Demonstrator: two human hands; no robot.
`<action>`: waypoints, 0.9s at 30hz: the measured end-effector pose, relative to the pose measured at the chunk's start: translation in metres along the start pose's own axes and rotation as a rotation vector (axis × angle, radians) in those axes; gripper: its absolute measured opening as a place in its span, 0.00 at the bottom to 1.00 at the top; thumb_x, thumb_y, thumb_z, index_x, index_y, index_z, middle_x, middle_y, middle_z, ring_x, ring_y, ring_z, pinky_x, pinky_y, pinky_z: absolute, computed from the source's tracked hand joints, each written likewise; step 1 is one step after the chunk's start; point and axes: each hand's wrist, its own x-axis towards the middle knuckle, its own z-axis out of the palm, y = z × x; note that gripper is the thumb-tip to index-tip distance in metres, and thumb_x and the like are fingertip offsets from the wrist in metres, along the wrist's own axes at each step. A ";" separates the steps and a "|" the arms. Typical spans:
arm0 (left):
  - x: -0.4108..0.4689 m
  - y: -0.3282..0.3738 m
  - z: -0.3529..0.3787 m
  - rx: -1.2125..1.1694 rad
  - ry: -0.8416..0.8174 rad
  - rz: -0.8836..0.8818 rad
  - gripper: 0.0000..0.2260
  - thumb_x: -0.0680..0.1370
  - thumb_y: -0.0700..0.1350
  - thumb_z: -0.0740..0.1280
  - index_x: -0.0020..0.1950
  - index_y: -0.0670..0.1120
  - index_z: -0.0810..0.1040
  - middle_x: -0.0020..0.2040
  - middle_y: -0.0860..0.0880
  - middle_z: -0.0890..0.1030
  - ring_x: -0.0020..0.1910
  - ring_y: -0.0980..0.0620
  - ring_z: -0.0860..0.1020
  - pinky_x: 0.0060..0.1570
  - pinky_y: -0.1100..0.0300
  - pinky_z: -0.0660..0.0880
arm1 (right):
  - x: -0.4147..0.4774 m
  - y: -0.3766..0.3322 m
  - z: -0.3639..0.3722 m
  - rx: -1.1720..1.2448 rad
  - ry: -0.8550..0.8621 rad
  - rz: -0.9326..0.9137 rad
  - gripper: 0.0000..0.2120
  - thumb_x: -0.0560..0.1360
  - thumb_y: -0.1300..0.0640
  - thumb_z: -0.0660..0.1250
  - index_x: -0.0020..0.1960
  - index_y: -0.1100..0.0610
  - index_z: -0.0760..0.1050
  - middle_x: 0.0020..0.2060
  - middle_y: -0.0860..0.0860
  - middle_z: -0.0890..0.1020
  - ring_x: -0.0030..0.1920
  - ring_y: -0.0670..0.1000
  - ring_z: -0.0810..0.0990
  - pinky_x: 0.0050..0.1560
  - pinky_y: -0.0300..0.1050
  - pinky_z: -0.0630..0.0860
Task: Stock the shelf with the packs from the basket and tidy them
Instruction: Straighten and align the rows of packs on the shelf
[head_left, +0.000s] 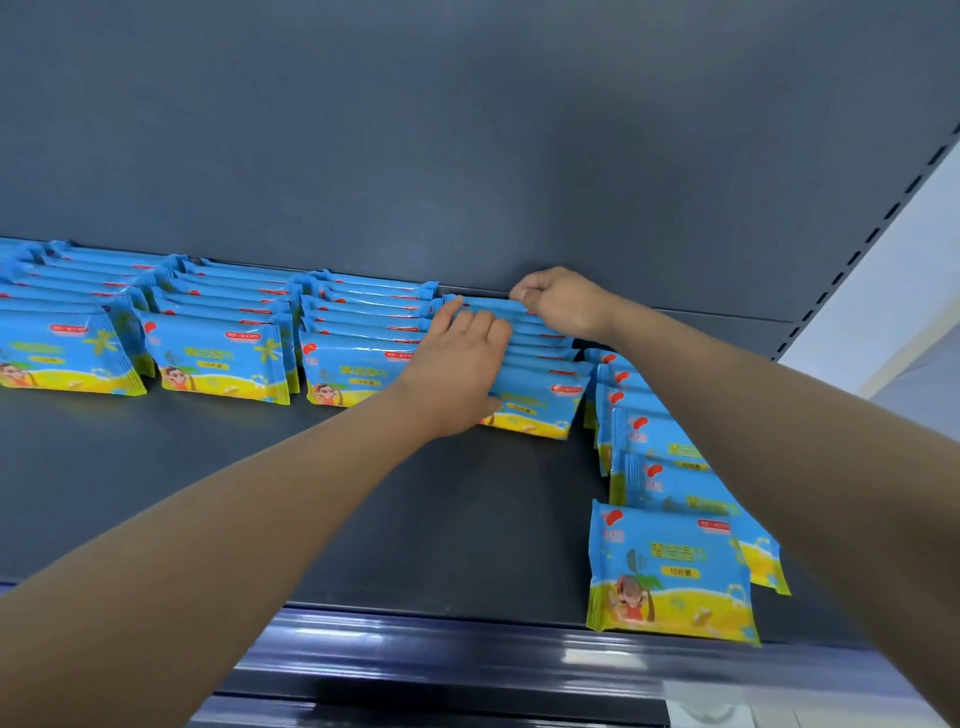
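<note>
Five rows of blue wipe packs (670, 566) are stood on the dark shelf (363, 493); the fourth row (540, 400) is pressed by the left hand (457, 364), fingers flat across its tops, while its rearmost pack (485, 305) is pinched by the curled right hand (561, 304), near the back panel (467, 156).

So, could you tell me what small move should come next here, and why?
Probably press the row together and square it: the left hand lies over its front packs, the right hand pinches its rear pack by the back wall.
</note>
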 end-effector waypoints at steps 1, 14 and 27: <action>0.004 0.000 0.001 0.009 -0.005 -0.019 0.28 0.73 0.54 0.66 0.67 0.43 0.62 0.62 0.46 0.68 0.66 0.46 0.65 0.75 0.50 0.45 | -0.001 0.002 -0.001 0.017 0.034 -0.008 0.15 0.80 0.62 0.54 0.59 0.68 0.74 0.52 0.61 0.80 0.53 0.60 0.77 0.53 0.47 0.74; 0.010 -0.002 0.003 0.108 -0.111 -0.093 0.36 0.77 0.60 0.57 0.76 0.42 0.49 0.75 0.44 0.55 0.76 0.47 0.51 0.72 0.43 0.35 | -0.017 0.029 0.003 0.018 0.210 -0.002 0.16 0.80 0.61 0.54 0.64 0.60 0.72 0.62 0.56 0.75 0.61 0.54 0.74 0.53 0.37 0.67; 0.013 0.000 -0.004 0.076 -0.192 -0.181 0.39 0.77 0.63 0.53 0.77 0.41 0.43 0.78 0.44 0.48 0.77 0.45 0.43 0.73 0.43 0.33 | -0.033 0.040 -0.007 0.235 0.314 0.101 0.19 0.79 0.66 0.51 0.68 0.60 0.68 0.66 0.55 0.73 0.65 0.54 0.72 0.60 0.43 0.70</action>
